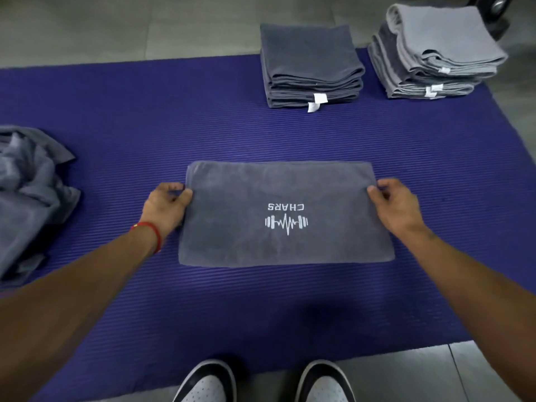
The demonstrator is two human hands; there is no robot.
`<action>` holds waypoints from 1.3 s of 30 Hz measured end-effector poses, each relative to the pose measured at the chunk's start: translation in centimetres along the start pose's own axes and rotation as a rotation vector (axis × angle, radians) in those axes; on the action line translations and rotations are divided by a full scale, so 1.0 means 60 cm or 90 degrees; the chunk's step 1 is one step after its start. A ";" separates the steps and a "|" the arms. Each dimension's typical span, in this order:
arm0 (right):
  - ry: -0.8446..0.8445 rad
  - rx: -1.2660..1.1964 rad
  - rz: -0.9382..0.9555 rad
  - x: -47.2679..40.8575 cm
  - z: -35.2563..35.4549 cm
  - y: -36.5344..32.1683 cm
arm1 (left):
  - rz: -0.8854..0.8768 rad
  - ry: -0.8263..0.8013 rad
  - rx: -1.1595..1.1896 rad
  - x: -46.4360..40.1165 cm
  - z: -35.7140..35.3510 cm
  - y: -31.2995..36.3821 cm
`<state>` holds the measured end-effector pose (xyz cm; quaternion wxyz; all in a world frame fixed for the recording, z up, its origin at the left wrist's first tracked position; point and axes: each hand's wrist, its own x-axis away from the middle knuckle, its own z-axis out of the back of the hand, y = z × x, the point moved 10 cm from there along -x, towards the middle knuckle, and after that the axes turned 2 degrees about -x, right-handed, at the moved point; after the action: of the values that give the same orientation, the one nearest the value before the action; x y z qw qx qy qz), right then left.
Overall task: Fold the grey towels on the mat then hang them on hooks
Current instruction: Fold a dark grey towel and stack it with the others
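Observation:
A dark grey towel lies folded into a flat rectangle in the middle of the purple mat, its white dumbbell logo and the word CHARS facing up. My left hand pinches the towel's left edge near the far corner. My right hand pinches the right edge at the same height. Both arms reach forward over the mat. No hooks are in view.
A stack of folded dark grey towels stands at the mat's far side. A stack of lighter grey towels sits to its right. A loose heap of unfolded grey towels lies at the left edge. My shoes are at the mat's near edge.

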<state>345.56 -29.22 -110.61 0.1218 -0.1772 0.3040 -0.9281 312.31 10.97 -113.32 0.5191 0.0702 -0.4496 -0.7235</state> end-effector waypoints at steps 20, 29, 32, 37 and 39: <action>0.002 0.147 -0.168 0.031 0.000 0.042 | -0.191 0.067 -0.284 0.159 -0.002 0.030; -0.008 0.152 -0.131 0.037 -0.002 0.007 | -0.628 -0.163 -0.664 0.228 -0.237 0.119; -0.010 0.109 -0.125 0.039 0.004 0.006 | -0.605 -0.190 -0.664 0.215 -0.247 0.099; -0.139 -0.231 -0.172 0.046 0.010 0.008 | -0.590 -0.203 -0.647 0.214 -0.244 0.110; -0.191 -0.238 -0.137 0.044 0.012 -0.002 | -0.562 -0.214 -0.626 0.213 -0.244 0.117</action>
<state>343.46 -30.39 -109.35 0.0312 -0.3632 0.4280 -0.8270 319.69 -8.31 -112.17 0.0695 -0.1105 -0.0721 -0.9888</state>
